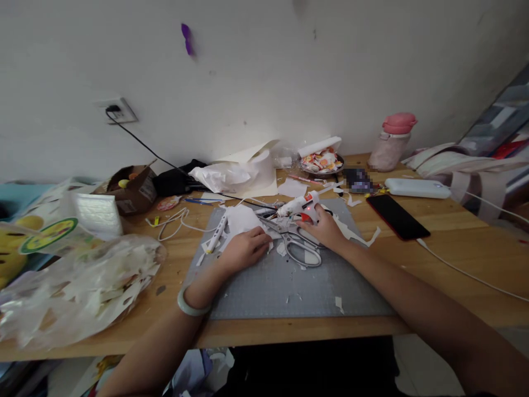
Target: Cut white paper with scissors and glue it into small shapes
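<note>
While the left hand (244, 249) lies curled, knuckles up, pressing white paper (242, 219) onto the grey mat (289, 286), the right hand (326, 229) is closed round the handle of a glue gun (298, 205). Scissors (300, 246) lie between the hands. Probably light, rigid plastic, the gun is best gripped by its handle (the nozzle likely hot); its long axis points leftward, away from the right hand

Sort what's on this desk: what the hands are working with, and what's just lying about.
In use:
right hand on glue gun
left hand on white paper piece
grey cutting mat
scissors between the hands

Lying about:
phone
pink-lidded bottle
bag of paper scraps
cardboard box
</note>
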The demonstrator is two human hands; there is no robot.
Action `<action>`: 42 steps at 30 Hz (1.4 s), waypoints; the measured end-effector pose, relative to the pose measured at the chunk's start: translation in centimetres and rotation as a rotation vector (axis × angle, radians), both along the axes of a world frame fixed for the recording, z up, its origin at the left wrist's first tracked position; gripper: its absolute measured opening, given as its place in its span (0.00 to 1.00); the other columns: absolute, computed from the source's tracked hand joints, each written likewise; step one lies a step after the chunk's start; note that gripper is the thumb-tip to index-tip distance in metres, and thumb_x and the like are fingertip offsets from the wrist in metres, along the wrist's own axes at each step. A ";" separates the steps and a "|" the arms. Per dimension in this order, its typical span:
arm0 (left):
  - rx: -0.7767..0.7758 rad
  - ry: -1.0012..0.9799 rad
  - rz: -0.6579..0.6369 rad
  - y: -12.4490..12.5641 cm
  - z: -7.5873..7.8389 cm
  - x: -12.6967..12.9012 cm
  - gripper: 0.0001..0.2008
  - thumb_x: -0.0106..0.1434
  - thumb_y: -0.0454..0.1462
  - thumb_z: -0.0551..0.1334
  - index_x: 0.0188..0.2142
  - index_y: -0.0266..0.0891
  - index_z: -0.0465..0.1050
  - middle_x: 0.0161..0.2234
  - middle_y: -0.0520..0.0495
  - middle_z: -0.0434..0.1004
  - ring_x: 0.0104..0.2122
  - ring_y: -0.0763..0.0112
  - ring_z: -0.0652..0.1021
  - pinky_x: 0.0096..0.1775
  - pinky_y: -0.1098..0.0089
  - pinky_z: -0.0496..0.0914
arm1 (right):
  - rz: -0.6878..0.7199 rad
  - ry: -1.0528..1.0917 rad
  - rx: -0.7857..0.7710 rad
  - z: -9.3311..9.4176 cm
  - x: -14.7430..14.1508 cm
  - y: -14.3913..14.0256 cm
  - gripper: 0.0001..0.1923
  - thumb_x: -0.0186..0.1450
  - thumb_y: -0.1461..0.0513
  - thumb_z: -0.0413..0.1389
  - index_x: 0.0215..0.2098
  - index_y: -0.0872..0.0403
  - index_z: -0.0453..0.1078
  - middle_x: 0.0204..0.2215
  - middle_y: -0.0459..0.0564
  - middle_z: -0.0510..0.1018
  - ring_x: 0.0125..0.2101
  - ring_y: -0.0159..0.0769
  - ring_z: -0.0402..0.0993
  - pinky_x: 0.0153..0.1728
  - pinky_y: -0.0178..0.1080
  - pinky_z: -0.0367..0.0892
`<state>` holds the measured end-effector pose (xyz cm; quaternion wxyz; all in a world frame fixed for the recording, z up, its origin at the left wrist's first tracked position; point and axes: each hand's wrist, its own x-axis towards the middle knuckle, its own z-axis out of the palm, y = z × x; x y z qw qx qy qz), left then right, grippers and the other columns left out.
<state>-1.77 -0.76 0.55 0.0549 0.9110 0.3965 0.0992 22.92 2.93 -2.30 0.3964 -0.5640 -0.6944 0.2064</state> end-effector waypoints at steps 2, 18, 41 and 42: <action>0.039 0.039 -0.021 0.1 0.1 -0.1 0.13 0.66 0.36 0.49 0.40 0.40 0.71 0.37 0.45 0.71 0.33 0.69 0.74 0.35 0.69 0.69 | 0.006 0.009 0.012 0.0 0.0 0.0 0.22 0.53 0.50 0.58 0.40 0.54 0.65 0.34 0.55 0.76 0.35 0.47 0.74 0.36 0.44 0.67; 0.063 -0.082 -0.008 0.3 0.1 -0.6 0.10 0.64 0.35 0.51 0.36 0.39 0.71 0.37 0.44 0.71 0.35 0.67 0.74 0.38 0.67 0.69 | 0.021 0.042 -0.002 0.1 -0.1 0.0 0.20 0.53 0.50 0.58 0.36 0.54 0.64 0.32 0.54 0.76 0.34 0.46 0.74 0.35 0.44 0.68; 0.082 -0.568 0.359 0.3 0.1 -0.1 0.05 0.59 0.37 0.57 0.29 0.40 0.69 0.36 0.47 0.78 0.39 0.65 0.74 0.45 0.61 0.66 | 0.043 0.047 -0.021 0.1 0.1 0.0 0.21 0.53 0.49 0.57 0.38 0.54 0.64 0.33 0.53 0.76 0.34 0.45 0.74 0.35 0.44 0.68; 0.110 -0.525 0.341 0.2 0.2 -0.1 0.05 0.59 0.37 0.57 0.29 0.40 0.69 0.35 0.47 0.78 0.39 0.64 0.75 0.45 0.61 0.65 | 0.044 0.042 -0.018 0.1 0.1 0.0 0.21 0.53 0.49 0.57 0.38 0.54 0.64 0.33 0.53 0.76 0.34 0.45 0.74 0.34 0.43 0.68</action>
